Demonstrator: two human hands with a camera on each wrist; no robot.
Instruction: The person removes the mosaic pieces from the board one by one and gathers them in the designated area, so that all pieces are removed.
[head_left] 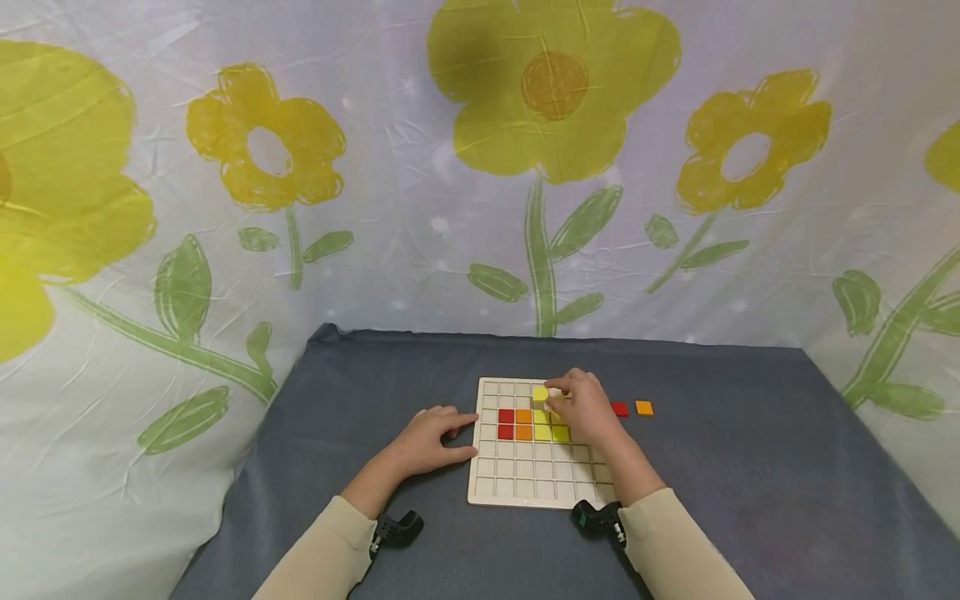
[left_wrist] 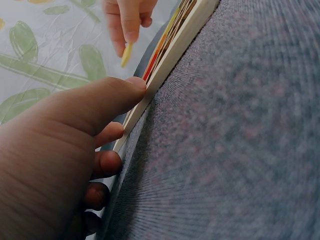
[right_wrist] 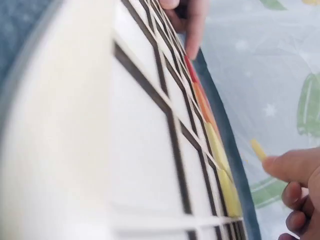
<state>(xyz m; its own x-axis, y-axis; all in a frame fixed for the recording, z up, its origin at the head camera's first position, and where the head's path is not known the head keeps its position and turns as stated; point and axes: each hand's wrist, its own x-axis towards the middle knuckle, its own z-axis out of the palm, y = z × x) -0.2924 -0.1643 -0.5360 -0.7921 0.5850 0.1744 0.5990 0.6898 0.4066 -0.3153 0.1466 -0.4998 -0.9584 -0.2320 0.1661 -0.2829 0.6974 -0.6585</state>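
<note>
A pale wooden grid board [head_left: 525,489] lies on the dark cloth, with red tiles [head_left: 506,423], orange tiles [head_left: 523,423] and yellow tiles [head_left: 542,432] filling some of its squares. Over the far part of the board, my right hand [head_left: 587,410] pinches a yellow tile [left_wrist: 126,55] between thumb and fingers. Both wrist views show that tile held above the board's surface. My left hand [head_left: 423,440] rests at the board's left edge, its thumb and index fingertip touching the rim. Part of the grid is hidden under my right hand.
Beyond the board's right side lie a loose red tile [head_left: 619,409], partly covered by my right hand, and a loose orange tile [head_left: 644,407]. A flower-printed curtain [head_left: 405,275] hangs behind the table [head_left: 750,467] and at its sides.
</note>
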